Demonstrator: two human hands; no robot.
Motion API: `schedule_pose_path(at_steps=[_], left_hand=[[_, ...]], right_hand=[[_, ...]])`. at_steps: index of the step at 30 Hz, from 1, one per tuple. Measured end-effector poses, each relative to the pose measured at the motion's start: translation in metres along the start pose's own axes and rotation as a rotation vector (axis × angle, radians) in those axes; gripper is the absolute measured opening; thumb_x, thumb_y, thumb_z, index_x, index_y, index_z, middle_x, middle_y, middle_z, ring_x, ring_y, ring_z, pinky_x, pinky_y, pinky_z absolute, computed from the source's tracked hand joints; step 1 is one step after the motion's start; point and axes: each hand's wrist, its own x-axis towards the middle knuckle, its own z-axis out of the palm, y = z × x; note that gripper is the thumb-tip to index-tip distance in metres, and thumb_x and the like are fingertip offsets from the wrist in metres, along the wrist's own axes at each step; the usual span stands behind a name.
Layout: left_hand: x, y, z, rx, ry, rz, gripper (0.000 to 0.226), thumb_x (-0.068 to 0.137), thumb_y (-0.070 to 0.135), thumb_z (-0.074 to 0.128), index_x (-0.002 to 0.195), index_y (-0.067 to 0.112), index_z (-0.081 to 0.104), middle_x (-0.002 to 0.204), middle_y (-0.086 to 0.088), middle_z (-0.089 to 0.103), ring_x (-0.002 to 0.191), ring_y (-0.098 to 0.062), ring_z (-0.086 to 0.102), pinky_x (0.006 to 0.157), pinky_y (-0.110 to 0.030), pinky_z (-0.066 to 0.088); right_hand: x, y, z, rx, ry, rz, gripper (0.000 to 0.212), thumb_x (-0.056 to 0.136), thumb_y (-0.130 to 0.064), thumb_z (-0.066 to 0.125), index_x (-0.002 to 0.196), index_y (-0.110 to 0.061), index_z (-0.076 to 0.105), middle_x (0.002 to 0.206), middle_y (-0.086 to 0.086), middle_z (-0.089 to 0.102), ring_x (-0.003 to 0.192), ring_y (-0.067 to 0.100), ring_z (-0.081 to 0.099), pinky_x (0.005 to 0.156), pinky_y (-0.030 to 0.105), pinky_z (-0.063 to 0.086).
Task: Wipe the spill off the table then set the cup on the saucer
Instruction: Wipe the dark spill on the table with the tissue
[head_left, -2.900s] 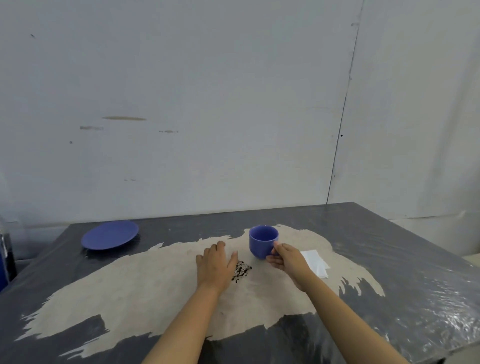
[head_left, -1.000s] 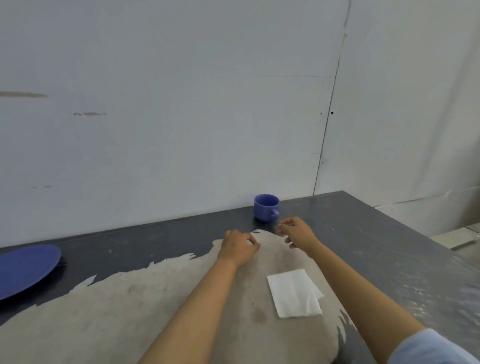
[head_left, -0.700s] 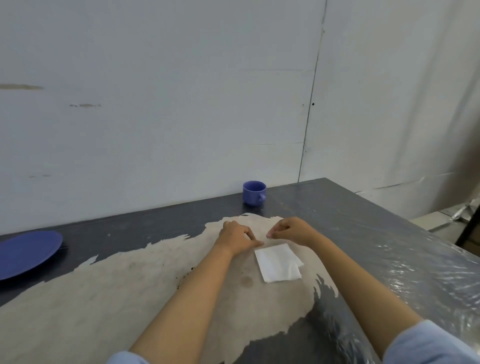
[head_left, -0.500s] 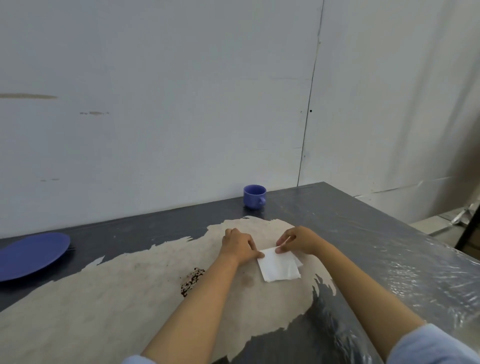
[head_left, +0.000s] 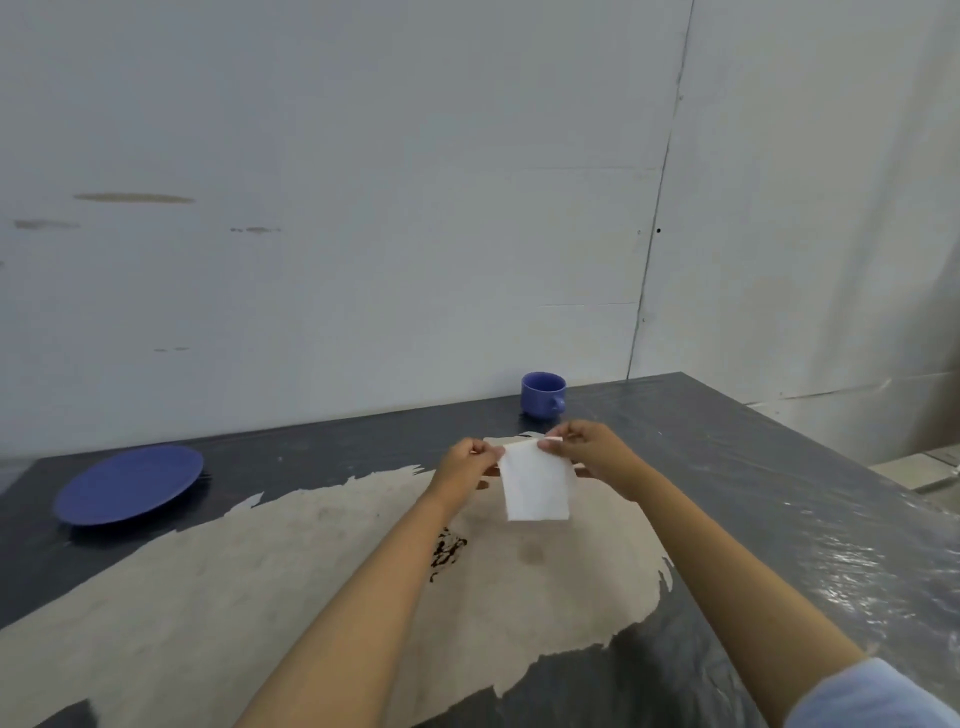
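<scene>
A white folded napkin (head_left: 536, 484) hangs above the table, pinched at its top corners by my left hand (head_left: 467, 464) and my right hand (head_left: 592, 452). A dark spill (head_left: 448, 552) lies on the tan patch of the table (head_left: 208, 597), just right of my left forearm and below the napkin. The blue cup (head_left: 543, 394) stands upright at the table's far edge, beyond my hands, with its handle to the right. The blue saucer (head_left: 129, 484) rests at the far left of the table.
The table top is dark and glossy under a plastic film (head_left: 831, 545), with a worn tan area in the middle. A white wall (head_left: 363, 208) stands right behind the far edge. The table's right edge drops off toward the floor (head_left: 930, 467).
Both hands have lifted the napkin off the table by its top edge; half a second ago it lay flat. Earlier the cup went from the middle to the far edge.
</scene>
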Motion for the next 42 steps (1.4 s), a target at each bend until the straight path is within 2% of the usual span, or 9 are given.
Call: schedule_pose_path(at_steps=[5, 9, 13, 16, 19, 22, 30, 36, 42], left_hand=[[-0.019, -0.004, -0.039, -0.120, 0.036, 0.010, 0.047, 0.081, 0.037, 0.075, 0.115, 0.011, 0.053, 0.109, -0.006, 0.067, 0.085, -0.016, 0.067, 0.078, -0.030, 0.055], [-0.034, -0.026, -0.076, 0.022, 0.177, 0.024, 0.036, 0.091, 0.051, 0.054, 0.104, 0.018, 0.056, 0.090, 0.003, 0.072, 0.071, -0.014, 0.064, 0.063, -0.025, 0.046], [-0.049, -0.056, -0.103, 0.125, 0.329, 0.034, 0.027, 0.099, 0.039, 0.043, 0.098, 0.016, 0.059, 0.084, 0.004, 0.070, 0.075, -0.017, 0.061, 0.067, -0.028, 0.046], [-0.061, -0.074, -0.113, 0.217, 0.384, 0.046, 0.024, 0.099, 0.034, 0.043, 0.098, 0.016, 0.059, 0.089, 0.004, 0.069, 0.085, -0.018, 0.061, 0.075, -0.032, 0.047], [-0.071, -0.079, -0.116, 0.321, 0.441, 0.085, 0.023, 0.098, 0.030, 0.044, 0.098, 0.014, 0.060, 0.096, -0.002, 0.068, 0.090, -0.021, 0.062, 0.077, -0.034, 0.049], [-0.078, -0.080, -0.115, 0.467, 0.478, 0.132, 0.020, 0.096, 0.027, 0.047, 0.093, 0.012, 0.060, 0.092, -0.002, 0.065, 0.091, -0.024, 0.059, 0.084, -0.041, 0.050], [-0.097, -0.089, -0.117, 0.526, 0.435, 0.143, 0.018, 0.092, 0.010, 0.049, 0.104, 0.003, 0.061, 0.109, -0.010, 0.064, 0.105, -0.027, 0.058, 0.094, -0.040, 0.048], [-0.113, -0.096, -0.115, 0.639, 0.356, 0.187, 0.029, 0.096, 0.016, 0.043, 0.118, 0.009, 0.061, 0.121, -0.004, 0.062, 0.113, -0.020, 0.056, 0.099, -0.033, 0.046], [-0.114, -0.096, -0.112, 0.642, 0.393, 0.184, 0.031, 0.097, 0.021, 0.042, 0.117, 0.013, 0.063, 0.121, -0.002, 0.064, 0.111, -0.019, 0.058, 0.095, -0.032, 0.048]], right_hand=[[0.000, -0.018, 0.047, 0.123, 0.000, -0.041, 0.029, 0.091, -0.034, 0.063, 0.110, -0.012, 0.065, 0.108, 0.008, 0.067, 0.100, 0.027, 0.063, 0.087, 0.040, 0.053], [0.000, -0.020, 0.079, 0.034, -0.066, -0.025, 0.017, 0.093, -0.035, 0.061, 0.100, -0.024, 0.071, 0.106, 0.001, 0.065, 0.089, 0.017, 0.060, 0.071, 0.022, 0.046], [0.000, -0.011, 0.099, -0.166, -0.113, -0.011, 0.021, 0.092, -0.035, 0.062, 0.108, -0.024, 0.069, 0.117, 0.003, 0.064, 0.105, 0.021, 0.058, 0.085, 0.031, 0.045], [-0.006, -0.005, 0.106, -0.440, 0.081, -0.134, 0.029, 0.091, -0.036, 0.063, 0.118, -0.027, 0.064, 0.128, 0.001, 0.058, 0.121, 0.021, 0.051, 0.102, 0.035, 0.041], [-0.023, -0.008, 0.118, -0.409, 0.180, -0.293, 0.017, 0.093, -0.032, 0.060, 0.107, -0.027, 0.068, 0.118, -0.002, 0.062, 0.111, 0.016, 0.057, 0.092, 0.025, 0.042], [-0.042, -0.006, 0.130, -0.429, 0.152, -0.336, 0.023, 0.093, -0.038, 0.057, 0.106, -0.025, 0.071, 0.113, -0.006, 0.068, 0.105, 0.014, 0.061, 0.086, 0.024, 0.044], [-0.067, 0.006, 0.145, -0.567, 0.011, -0.237, 0.059, 0.098, -0.049, 0.042, 0.146, -0.016, 0.043, 0.150, 0.001, 0.046, 0.137, 0.019, 0.042, 0.117, 0.035, 0.028], [-0.061, 0.002, 0.150, -0.766, -0.090, -0.244, 0.054, 0.105, -0.039, 0.028, 0.154, -0.016, 0.026, 0.161, 0.002, 0.027, 0.148, 0.020, 0.026, 0.122, 0.040, 0.002], [-0.053, 0.001, 0.153, -0.782, -0.144, -0.265, 0.048, 0.107, -0.027, 0.021, 0.154, -0.018, 0.024, 0.161, 0.001, 0.026, 0.147, 0.020, 0.026, 0.122, 0.038, 0.008]])
